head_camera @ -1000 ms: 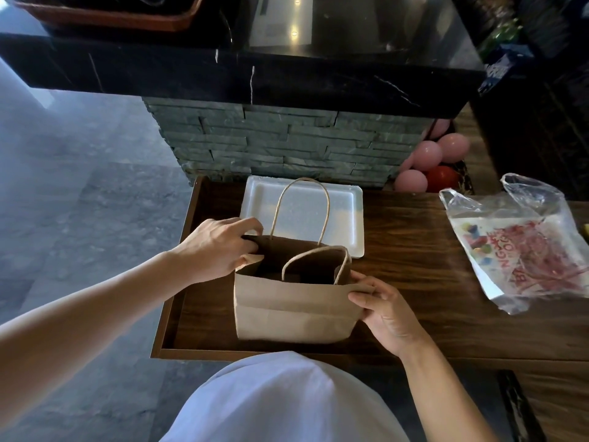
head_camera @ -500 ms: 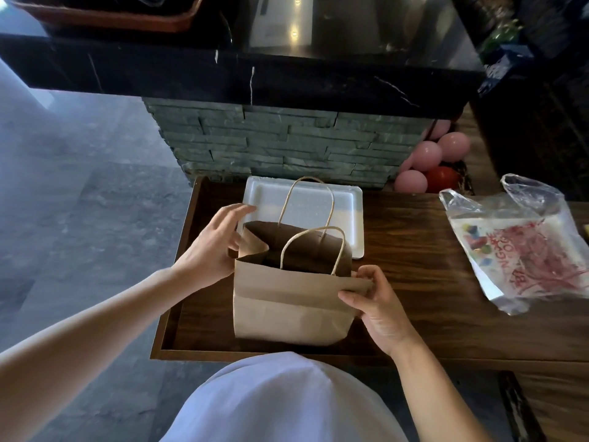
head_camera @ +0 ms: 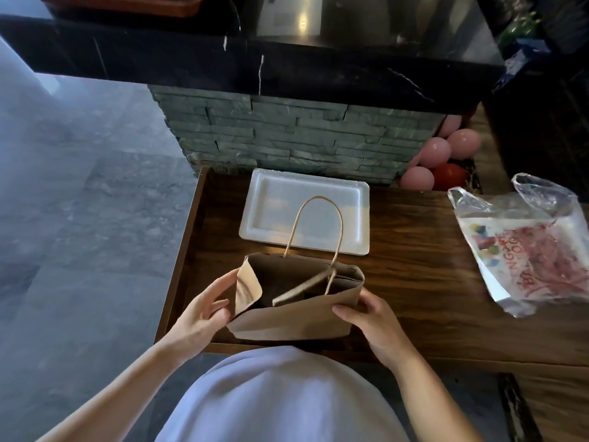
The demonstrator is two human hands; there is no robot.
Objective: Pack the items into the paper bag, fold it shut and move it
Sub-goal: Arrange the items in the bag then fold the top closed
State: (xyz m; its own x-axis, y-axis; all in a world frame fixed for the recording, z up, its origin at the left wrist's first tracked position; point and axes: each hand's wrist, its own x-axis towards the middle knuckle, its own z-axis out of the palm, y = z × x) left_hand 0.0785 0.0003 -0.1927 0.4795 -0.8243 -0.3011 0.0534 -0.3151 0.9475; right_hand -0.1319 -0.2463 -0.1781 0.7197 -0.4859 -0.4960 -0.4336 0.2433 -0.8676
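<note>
A brown paper bag [head_camera: 293, 317] with twine handles stands open at the near edge of the wooden table [head_camera: 414, 272]. Its far handle stands up; the near handle has dropped into the mouth. Its left side panel curls inward. My left hand [head_camera: 204, 311] presses against the bag's left side with fingers spread. My right hand [head_camera: 366, 317] grips the bag's right near corner. The inside of the bag is dark and I cannot tell what lies in it.
An empty white foam tray [head_camera: 306, 215] lies just behind the bag. A clear plastic bag with red print [head_camera: 529, 247] rests at the right. Pink and red balloons [head_camera: 443, 161] sit by the stone wall [head_camera: 287, 138]. A raised wooden rim borders the table's left and near edges.
My left hand came out of the bag's mouth and dropped to its left side. The bag's top has been pushed down and its near handle has fallen inside. My right hand stayed at the right corner.
</note>
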